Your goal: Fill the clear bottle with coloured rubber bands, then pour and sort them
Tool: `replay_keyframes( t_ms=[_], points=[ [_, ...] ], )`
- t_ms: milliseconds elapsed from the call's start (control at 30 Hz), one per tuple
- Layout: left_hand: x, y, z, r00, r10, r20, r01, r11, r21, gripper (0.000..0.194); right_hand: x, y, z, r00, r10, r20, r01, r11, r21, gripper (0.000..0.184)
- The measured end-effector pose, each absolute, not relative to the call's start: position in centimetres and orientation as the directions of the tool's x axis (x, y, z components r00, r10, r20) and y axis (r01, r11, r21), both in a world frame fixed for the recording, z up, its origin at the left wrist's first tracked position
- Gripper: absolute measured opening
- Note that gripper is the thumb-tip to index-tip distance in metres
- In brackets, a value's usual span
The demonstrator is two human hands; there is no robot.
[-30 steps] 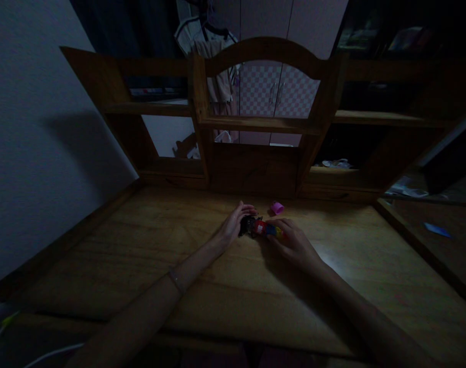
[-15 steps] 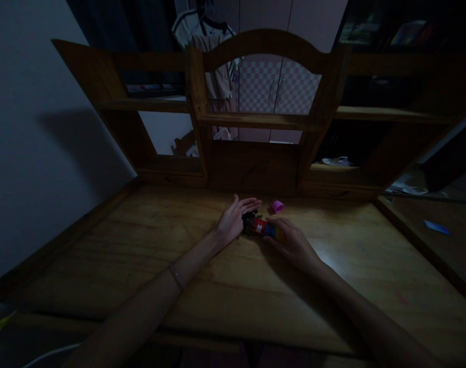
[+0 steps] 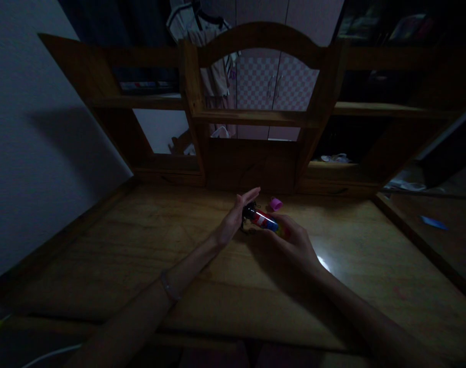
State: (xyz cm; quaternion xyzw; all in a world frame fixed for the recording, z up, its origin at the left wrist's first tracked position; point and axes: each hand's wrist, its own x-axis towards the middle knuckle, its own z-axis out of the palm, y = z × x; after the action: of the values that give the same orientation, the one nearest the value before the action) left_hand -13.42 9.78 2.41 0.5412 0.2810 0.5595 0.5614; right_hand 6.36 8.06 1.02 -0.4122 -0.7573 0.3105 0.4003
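Note:
My right hand (image 3: 294,236) is wrapped around a small cylindrical container (image 3: 264,220) banded in red, blue and yellow. Its dark left end points at my left hand (image 3: 235,214). That hand stands on edge with fingers stretched out and together, palm against or very near the container's end; I cannot tell if they touch. Thin black loops (image 3: 250,231), like small hair ties, lie on the desk beside the palm and below the container. Just behind the container rests a pink cap-like piece (image 3: 275,204). My right fingers hide the container's other end.
The wooden desk (image 3: 171,240) has a shelf unit (image 3: 252,118) along its back edge and a wall (image 3: 64,153) at the left. A blue flat item (image 3: 433,223) lies on the surface at the far right. White cables show at the lower left.
My left hand has turned more upright on its edge. My right hand has tilted the container's left end up slightly, and the dark clump there has given way to a smoother dark end with loose loops around it.

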Motion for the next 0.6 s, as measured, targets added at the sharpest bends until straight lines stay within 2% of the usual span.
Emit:
replay_keyframes(
  t_ms=[167,400,600],
  points=[
    [-13.2,9.2,2.3,0.213,0.927,0.309,-0.24,-0.257,0.936,0.062,6.3,8.0,1.2,-0.333,0.877,0.345,0.36,0.457,-0.813,0.042],
    [-13.4,9.2,2.1,0.202,0.921,0.333,-0.193,-0.296,0.935,0.063,6.2,7.7,1.4,-0.382,0.831,0.404,0.369,0.538,-0.758,0.041],
    [-12.9,8.5,2.4,0.231,0.92,0.318,-0.173,-0.282,0.944,0.063,6.3,7.7,1.5,-0.356,0.837,0.416,0.404,0.539,-0.739,0.041]
  ],
)
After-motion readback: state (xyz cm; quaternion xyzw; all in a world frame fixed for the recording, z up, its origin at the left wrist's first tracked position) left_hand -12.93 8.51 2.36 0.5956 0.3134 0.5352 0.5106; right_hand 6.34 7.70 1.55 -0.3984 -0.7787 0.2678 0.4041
